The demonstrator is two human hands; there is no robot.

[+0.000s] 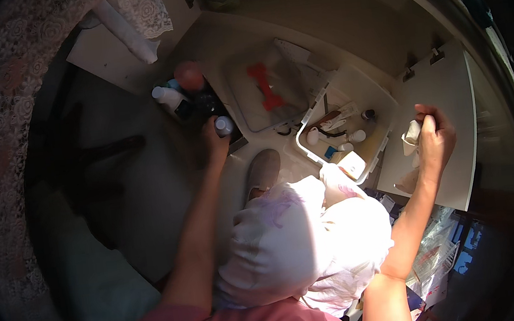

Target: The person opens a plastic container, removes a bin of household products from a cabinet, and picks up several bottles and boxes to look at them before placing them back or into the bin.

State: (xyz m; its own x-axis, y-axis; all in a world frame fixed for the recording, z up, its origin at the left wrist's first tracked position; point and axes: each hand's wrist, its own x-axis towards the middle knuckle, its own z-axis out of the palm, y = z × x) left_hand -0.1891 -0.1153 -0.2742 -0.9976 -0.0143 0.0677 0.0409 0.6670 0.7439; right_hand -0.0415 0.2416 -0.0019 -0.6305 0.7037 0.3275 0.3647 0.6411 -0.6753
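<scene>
My left hand is closed around a bottle with a pale cap at the near edge of a dark box. That box also holds a white bottle and a round reddish item. At the right, my right hand grips a small whitish item, perhaps a cloth or paper, in front of a white cabinet door. Between my hands stands a clear plastic bin with small white bottles, a dark-capped small bottle, a white box and other small things.
A translucent lid with a red bone-shaped mark lies beyond the bin. The open cabinet door bounds the right side. My shoe is on the floor between box and bin. Plastic-wrapped items lie at lower right; a lace cloth hangs at left.
</scene>
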